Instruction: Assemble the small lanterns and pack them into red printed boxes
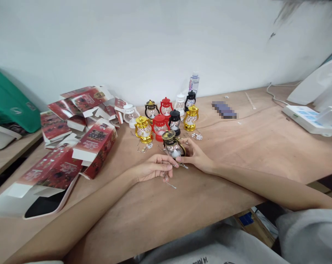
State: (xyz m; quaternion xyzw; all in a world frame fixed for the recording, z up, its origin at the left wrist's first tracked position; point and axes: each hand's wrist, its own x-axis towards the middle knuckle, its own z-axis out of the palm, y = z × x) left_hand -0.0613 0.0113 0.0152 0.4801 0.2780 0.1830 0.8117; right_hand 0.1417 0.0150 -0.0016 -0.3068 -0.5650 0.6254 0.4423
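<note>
Held piece: small dark-bronze lantern with clear globe (173, 147), tilted, over middle of brown table (160, 212).
Right hand (196, 157): fingers gripping lantern's right side.
Left hand (154, 168): fingers pinching thin silver wire (170, 184).
Far: upright red, gold, black, white lanterns (160, 121).
Left: red printed cardboard boxes (96, 136), heaped.

Grey clothing (210, 244) with small dark printed lettering (201, 260) is worn, both forearms (94, 206) bare.

I see a bottle (194, 83) at my worktop's (204, 200) back edge, a white device (306, 123) further right. A green bag (14, 101) sits past the left edge.
</note>
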